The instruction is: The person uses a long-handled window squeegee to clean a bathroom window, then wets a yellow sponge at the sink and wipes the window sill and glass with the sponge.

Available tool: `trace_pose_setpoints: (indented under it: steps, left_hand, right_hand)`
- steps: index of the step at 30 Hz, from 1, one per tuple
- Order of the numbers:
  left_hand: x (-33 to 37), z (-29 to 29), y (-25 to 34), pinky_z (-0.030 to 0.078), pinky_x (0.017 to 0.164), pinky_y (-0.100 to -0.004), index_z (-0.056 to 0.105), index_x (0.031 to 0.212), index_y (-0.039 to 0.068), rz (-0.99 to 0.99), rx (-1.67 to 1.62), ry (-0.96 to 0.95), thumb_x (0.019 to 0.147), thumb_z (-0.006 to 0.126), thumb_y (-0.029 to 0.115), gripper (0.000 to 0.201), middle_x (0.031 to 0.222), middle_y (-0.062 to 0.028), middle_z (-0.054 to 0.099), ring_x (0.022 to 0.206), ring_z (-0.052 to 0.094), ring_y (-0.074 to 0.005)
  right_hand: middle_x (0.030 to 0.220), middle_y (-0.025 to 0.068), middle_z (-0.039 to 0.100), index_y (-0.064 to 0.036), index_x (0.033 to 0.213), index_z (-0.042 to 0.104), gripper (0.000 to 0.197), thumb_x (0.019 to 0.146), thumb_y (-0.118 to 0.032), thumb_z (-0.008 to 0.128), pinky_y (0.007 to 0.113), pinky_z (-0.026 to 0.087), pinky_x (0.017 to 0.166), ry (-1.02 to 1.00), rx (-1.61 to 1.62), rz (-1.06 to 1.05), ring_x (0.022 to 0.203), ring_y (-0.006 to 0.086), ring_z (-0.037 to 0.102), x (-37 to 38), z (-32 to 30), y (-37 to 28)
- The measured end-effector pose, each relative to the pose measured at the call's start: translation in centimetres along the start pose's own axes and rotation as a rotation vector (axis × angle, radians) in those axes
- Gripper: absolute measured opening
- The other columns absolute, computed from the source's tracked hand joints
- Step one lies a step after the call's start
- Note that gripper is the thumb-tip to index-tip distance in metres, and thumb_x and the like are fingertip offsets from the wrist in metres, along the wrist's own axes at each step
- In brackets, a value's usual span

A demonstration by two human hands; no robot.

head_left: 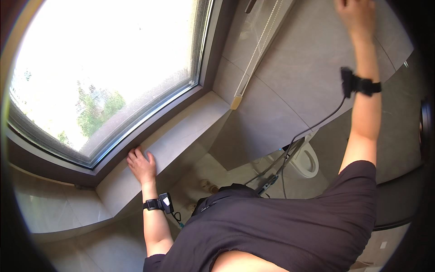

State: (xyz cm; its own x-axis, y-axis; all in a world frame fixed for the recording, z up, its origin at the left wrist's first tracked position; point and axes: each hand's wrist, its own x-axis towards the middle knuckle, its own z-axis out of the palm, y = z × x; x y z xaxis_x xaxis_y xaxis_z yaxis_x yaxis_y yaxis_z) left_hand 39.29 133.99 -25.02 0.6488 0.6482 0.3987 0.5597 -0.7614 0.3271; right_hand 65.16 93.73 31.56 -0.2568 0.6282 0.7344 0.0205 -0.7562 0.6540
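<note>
My left hand (141, 165) rests on the grey tiled window sill (181, 129), its fingers spread against the base of the dark window frame (124, 153). It holds nothing. My right arm is stretched up beside a grey tiled wall (294, 68). At the upper right rim is my right hand (358, 20), slightly smeared; its fingers are cut off by the edge of the picture, so what it touches or holds is hidden. Each wrist wears a black strap with a small cabled device. The window pane (113, 77) is bright, with green foliage behind it.
A beaded blind cord (258, 54) hangs down the wall to a yellowish holder (236, 102) by the sill's end. Below the wall corner stands a white toilet (306, 162). A black cable (317, 124) runs from my right wrist down to my waist.
</note>
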Motion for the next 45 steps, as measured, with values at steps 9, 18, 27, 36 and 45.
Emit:
trace_pose_setpoints:
  steps: [9, 18, 27, 36, 45]
  left_hand:
    - [-0.2, -0.1, 0.0, 0.043, 0.104, -0.0493, 0.06, 0.125, 0.006, 0.036, -0.021, 0.002, 0.089, 0.065, 0.027, 0.042, 0.127, -0.0176, 0.056, 0.121, 0.05, -0.0386]
    - [-0.2, 0.7, -0.4, 0.044, 0.101, -0.0493, 0.06, 0.124, 0.006, 0.047, -0.017, 0.029, 0.09, 0.064, 0.025, 0.039, 0.126, -0.0173, 0.056, 0.119, 0.052, -0.0383]
    - [-0.1, 2.1, -1.9, 0.047, 0.096, -0.049, 0.062, 0.125, 0.008, 0.155, 0.056, 0.072, 0.093, 0.062, 0.029, 0.038, 0.123, -0.0175, 0.058, 0.114, 0.055, -0.0387]
    - [0.2, 1.6, -1.6, 0.041, 0.106, -0.0479, 0.064, 0.12, 0.005, 0.157, -0.005, 0.086, 0.088, 0.066, 0.019, 0.036, 0.122, -0.0189, 0.058, 0.121, 0.051, -0.0375]
    - [-13.8, -0.9, 1.4, 0.039, 0.107, -0.0464, 0.062, 0.122, 0.013, 0.431, -0.162, -0.1, 0.076, 0.065, -0.001, 0.048, 0.125, -0.0108, 0.055, 0.126, 0.047, -0.0335]
  right_hand:
    - [0.094, 0.0118, 0.062, -0.0124, 0.099, 0.063, 0.021, 0.094, -0.033, 0.064, 0.047, 0.05, 0.079, -0.875, 0.667, 0.33, 0.093, 0.0347, 0.06, -28.4, -6.7, -21.1]
    - [0.095, -0.0017, 0.058, -0.0188, 0.084, 0.072, 0.008, 0.087, -0.023, 0.065, 0.039, 0.045, 0.085, -0.863, 0.581, 0.083, 0.095, 0.0211, 0.058, -30.1, -13.8, -16.2]
    - [0.121, 0.0222, 0.045, -0.0009, 0.116, 0.066, 0.027, 0.098, -0.022, 0.063, 0.056, 0.039, 0.087, -0.456, -0.03, 0.339, 0.102, 0.0362, 0.044, -11.8, -12.1, 10.8]
    - [0.123, -0.0003, 0.056, -0.0338, 0.13, 0.068, 0.05, 0.085, -0.011, 0.064, 0.047, 0.04, 0.099, -0.786, 0.099, 0.091, 0.115, 0.026, 0.054, -31.5, -16.1, -8.6]
    - [0.107, 0.0099, 0.06, -0.0082, 0.109, 0.065, 0.016, 0.093, -0.006, 0.064, 0.042, 0.052, 0.086, -1.155, 1.181, 0.721, 0.1, 0.0345, 0.062, -38.1, -16.2, -26.6]
